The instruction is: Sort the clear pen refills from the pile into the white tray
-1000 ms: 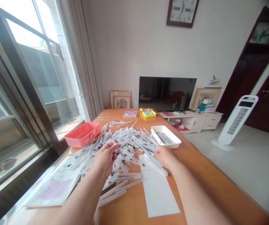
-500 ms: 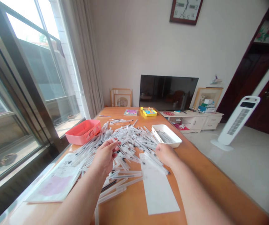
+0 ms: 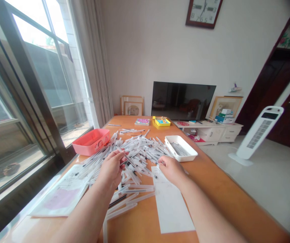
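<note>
A big heap of clear-barrelled pens (image 3: 140, 152) covers the middle of the orange wooden table (image 3: 210, 189). My left hand (image 3: 113, 167) rests on the heap's near side, fingers curled round a pen that sticks out to the right. My right hand (image 3: 169, 168) lies at the heap's right edge, over the top of a white paper strip (image 3: 171, 206), fingers bent on pens there. A white tray (image 3: 181, 147) with several pens in it stands just beyond the right hand.
A pink tray (image 3: 91, 141) stands at the table's left edge by the window. A printed sheet (image 3: 61, 195) lies near left. A yellow box (image 3: 161, 121) and a booklet (image 3: 142, 122) sit at the far end. A fan (image 3: 257, 135) stands on the floor, right.
My right hand has slid left and slightly away from me, toward the heap. The left hand has stayed on the pens. The camera has tipped a little.
</note>
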{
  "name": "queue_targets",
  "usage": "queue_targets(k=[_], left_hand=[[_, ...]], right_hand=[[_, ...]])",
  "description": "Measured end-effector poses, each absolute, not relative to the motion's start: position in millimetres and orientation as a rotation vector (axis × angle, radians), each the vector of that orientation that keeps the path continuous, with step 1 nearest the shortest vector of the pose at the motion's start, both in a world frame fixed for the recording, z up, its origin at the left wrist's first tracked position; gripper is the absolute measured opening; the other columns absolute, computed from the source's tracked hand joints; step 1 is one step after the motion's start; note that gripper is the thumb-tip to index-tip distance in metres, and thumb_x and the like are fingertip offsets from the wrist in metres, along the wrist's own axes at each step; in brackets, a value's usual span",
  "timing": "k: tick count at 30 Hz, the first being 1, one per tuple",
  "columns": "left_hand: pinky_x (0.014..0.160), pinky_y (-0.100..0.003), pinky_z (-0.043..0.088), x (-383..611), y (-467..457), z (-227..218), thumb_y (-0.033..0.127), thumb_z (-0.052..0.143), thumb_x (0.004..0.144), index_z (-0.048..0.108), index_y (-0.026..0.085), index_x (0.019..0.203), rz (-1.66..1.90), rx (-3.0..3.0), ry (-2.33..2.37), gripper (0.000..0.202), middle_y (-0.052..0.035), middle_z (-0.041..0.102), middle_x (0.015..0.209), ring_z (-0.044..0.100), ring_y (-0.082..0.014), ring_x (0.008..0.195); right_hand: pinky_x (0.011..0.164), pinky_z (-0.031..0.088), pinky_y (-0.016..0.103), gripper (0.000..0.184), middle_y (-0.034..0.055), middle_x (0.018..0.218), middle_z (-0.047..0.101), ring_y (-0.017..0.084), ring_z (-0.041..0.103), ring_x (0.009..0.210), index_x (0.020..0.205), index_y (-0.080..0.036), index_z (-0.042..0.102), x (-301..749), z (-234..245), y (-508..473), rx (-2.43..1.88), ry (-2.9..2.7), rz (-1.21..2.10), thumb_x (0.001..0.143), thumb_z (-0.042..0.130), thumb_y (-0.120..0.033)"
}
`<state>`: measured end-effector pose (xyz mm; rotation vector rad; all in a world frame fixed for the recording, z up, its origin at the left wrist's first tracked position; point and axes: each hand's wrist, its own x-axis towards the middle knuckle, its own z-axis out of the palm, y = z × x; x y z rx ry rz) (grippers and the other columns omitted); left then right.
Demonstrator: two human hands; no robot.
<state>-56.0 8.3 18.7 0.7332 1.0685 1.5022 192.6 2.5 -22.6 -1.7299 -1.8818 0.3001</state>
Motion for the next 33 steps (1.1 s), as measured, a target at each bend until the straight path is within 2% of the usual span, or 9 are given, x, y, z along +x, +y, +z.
queue_targets(k=[3, 6, 9, 12, 16, 21, 24, 27, 33], left_hand=[[0.043, -0.016, 0.032, -57, 9, 20, 0.022, 0.078, 0.065, 0.066, 0.017, 0.095, 1.529, 0.703, 1.079, 0.032, -0.0046, 0.067, 0.091, 0.053, -0.0067, 0.058], [0.045, -0.016, 0.032, -57, 10, 20, 0.021, 0.079, 0.064, 0.066, 0.017, 0.095, 1.547, 0.687, 1.073, 0.034, -0.0051, 0.068, 0.093, 0.053, -0.0068, 0.059], [0.046, -0.016, 0.031, -58, 10, 20, 0.021, 0.078, 0.063, 0.066, 0.017, 0.095, 1.557, 0.681, 1.075, 0.034, -0.0048, 0.069, 0.093, 0.053, -0.0063, 0.059], [0.046, -0.017, 0.031, -58, 10, 20, 0.022, 0.078, 0.063, 0.066, 0.017, 0.095, 1.559, 0.684, 1.077, 0.034, -0.0048, 0.069, 0.092, 0.052, -0.0059, 0.058], [0.047, -0.018, 0.031, -56, 9, 20, 0.020, 0.076, 0.063, 0.066, 0.016, 0.095, 1.554, 0.684, 1.088, 0.033, -0.0048, 0.070, 0.092, 0.053, -0.0061, 0.057], [0.046, -0.018, 0.031, -55, 8, 20, 0.021, 0.076, 0.063, 0.066, 0.016, 0.094, 1.544, 0.689, 1.100, 0.033, -0.0049, 0.070, 0.091, 0.053, -0.0064, 0.057], [0.047, -0.018, 0.031, -55, 8, 20, 0.021, 0.075, 0.064, 0.066, 0.016, 0.094, 1.543, 0.696, 1.099, 0.032, -0.0050, 0.069, 0.091, 0.052, -0.0063, 0.057], [0.046, -0.017, 0.030, -56, 8, 20, 0.021, 0.075, 0.064, 0.066, 0.016, 0.094, 1.541, 0.700, 1.096, 0.032, -0.0051, 0.069, 0.092, 0.052, -0.0064, 0.058], [0.047, -0.018, 0.030, -56, 8, 19, 0.021, 0.076, 0.063, 0.066, 0.016, 0.094, 1.539, 0.698, 1.093, 0.033, -0.0049, 0.069, 0.092, 0.052, -0.0062, 0.058]], right_hand=[[0.076, 0.042, 0.026, 0.025, 0.0029, 0.101, 0.071, 0.019, 0.063, 0.092, 0.101, -0.027, 0.073, 178, -23, -1, -1.624, -1.958, 0.195, 0.089, 0.052, -0.022], [0.091, 0.042, 0.029, 0.032, 0.0045, 0.111, 0.070, 0.020, 0.060, 0.105, 0.115, -0.028, 0.072, 165, -24, -2, -1.542, -2.061, 0.102, 0.092, 0.049, -0.021], [0.104, 0.036, 0.036, 0.039, 0.0028, 0.129, 0.066, 0.023, 0.051, 0.122, 0.129, -0.032, 0.066, 155, -24, -4, -1.471, -2.180, 0.065, 0.096, 0.046, -0.024], [0.111, 0.029, 0.047, 0.044, -0.0013, 0.146, 0.055, 0.027, 0.034, 0.141, 0.141, -0.037, 0.055, 147, -25, -6, -1.471, -2.284, 0.093, 0.099, 0.042, -0.031], [0.115, 0.019, 0.055, 0.047, 0.0000, 0.157, 0.043, 0.030, 0.018, 0.150, 0.147, -0.035, 0.049, 140, -26, -7, -1.516, -2.367, 0.133, 0.102, 0.039, -0.042], [0.117, 0.013, 0.054, 0.039, -0.0001, 0.153, 0.048, 0.030, 0.019, 0.150, 0.134, -0.035, 0.061, 141, -25, -7, -1.531, -2.362, 0.135, 0.098, 0.050, -0.039], [0.115, 0.022, 0.046, 0.028, 0.0024, 0.141, 0.059, 0.028, 0.032, 0.142, 0.118, -0.030, 0.071, 145, -25, -6, -1.517, -2.297, 0.127, 0.094, 0.058, -0.035], [0.107, 0.031, 0.039, 0.022, 0.0045, 0.126, 0.066, 0.026, 0.045, 0.127, 0.108, -0.029, 0.074, 151, -23, -6, -1.524, -2.264, 0.144, 0.090, 0.063, -0.036], [0.095, 0.035, 0.035, 0.017, 0.0048, 0.106, 0.066, 0.024, 0.051, 0.110, 0.101, -0.029, 0.076, 160, -17, -9, -1.601, -2.236, 0.113, 0.086, 0.067, -0.031]])
